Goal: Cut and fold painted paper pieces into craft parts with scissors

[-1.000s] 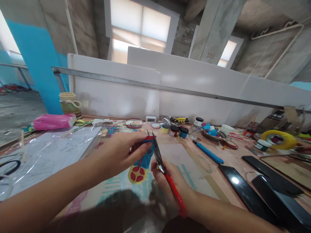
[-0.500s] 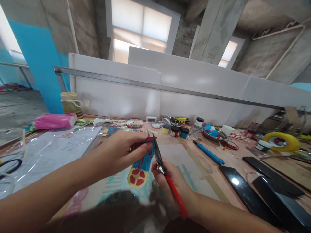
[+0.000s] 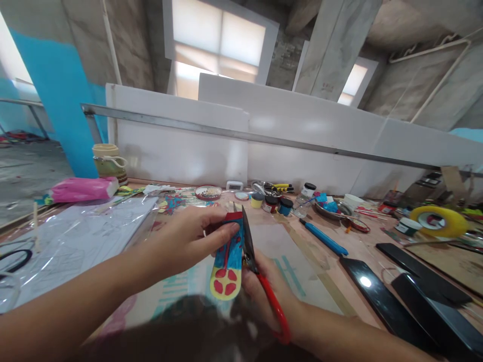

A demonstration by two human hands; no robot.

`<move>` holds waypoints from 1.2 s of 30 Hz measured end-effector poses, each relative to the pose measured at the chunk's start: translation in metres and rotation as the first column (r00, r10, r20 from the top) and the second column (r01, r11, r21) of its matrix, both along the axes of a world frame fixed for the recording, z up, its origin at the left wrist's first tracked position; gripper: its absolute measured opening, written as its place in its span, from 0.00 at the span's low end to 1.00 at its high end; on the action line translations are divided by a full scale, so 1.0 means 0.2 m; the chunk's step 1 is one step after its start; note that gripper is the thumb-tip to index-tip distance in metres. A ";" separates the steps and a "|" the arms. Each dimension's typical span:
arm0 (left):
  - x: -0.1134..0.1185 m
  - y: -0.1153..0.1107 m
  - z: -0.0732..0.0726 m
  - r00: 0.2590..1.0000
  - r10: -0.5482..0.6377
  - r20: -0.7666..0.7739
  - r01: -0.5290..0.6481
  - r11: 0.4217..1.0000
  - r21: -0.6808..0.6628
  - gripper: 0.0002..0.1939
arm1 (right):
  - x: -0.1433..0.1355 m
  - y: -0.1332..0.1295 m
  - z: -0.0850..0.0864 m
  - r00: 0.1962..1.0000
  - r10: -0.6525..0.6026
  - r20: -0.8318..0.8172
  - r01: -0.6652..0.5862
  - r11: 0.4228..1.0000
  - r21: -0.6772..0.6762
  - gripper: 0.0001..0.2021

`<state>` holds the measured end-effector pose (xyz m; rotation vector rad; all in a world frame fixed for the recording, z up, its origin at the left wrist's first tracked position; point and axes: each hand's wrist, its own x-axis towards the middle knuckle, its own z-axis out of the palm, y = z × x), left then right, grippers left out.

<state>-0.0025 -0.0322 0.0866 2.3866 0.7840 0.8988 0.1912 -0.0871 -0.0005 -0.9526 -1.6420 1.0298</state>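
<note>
Currently, both hands are occupied above the table [image 3: 361,245], between its middle and its near edge. The left hand [image 3: 194,232] pinches the piece [image 3: 234,256] close to its upper end, with the thumb on the painted face. The piece is positioned with its red band toward the far edge of the table, its blue section in the middle and its rounded yellow end, marked with red shapes, toward the near edge. The right hand [image 3: 282,290] grips the scissors [image 3: 265,283] by the red handle; the blades are slightly parted and point toward the far edge. One blade runs along the right side of the piece, and the other tip shows just beyond the red band. Whether the blades touch the piece cannot be told. Along the far edge, from left to right, are the dish [image 3: 208,193], the yellow pot [image 3: 257,200], the red jar [image 3: 270,204], the blue jar [image 3: 286,206] and the bowl [image 3: 341,213]. The pink packet [image 3: 81,190] lies at the far left corner, with the drawings [image 3: 113,223] nearer along the left edge. Toward the right edge are the knife [image 3: 325,238], the black slab [image 3: 377,291] and the tape [image 3: 451,222].
</note>
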 end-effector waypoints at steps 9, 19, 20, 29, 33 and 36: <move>0.05 -0.02 -0.05 0.994 -0.013 0.106 0.032 0.984 -0.173 0.18 | 0.01 -0.01 -0.04 0.997 0.017 -0.079 -0.024 0.996 -0.085 0.20; 0.06 -0.02 -0.06 0.986 -0.005 0.166 0.030 0.989 -0.146 0.17 | 0.00 0.00 -0.02 0.992 0.027 -0.126 -0.038 0.995 -0.088 0.23; 0.06 -0.02 -0.06 0.987 -0.004 0.162 0.026 0.990 -0.136 0.17 | -0.01 -0.01 -0.01 0.992 0.023 -0.125 -0.034 0.996 -0.087 0.23; 0.04 -0.01 -0.03 0.994 -0.015 0.112 0.021 0.998 -0.055 0.17 | 0.02 0.00 0.02 0.999 0.046 0.010 -0.046 0.999 0.025 0.19; 0.03 -0.01 -0.02 0.992 -0.038 0.117 0.039 0.999 -0.012 0.18 | 0.02 0.01 0.03 0.999 0.011 0.033 -0.013 0.997 0.071 0.20; 0.03 -0.02 -0.02 0.991 0.000 0.136 -0.010 0.998 0.069 0.18 | 0.01 0.00 0.02 0.998 -0.015 0.069 0.012 0.999 0.049 0.21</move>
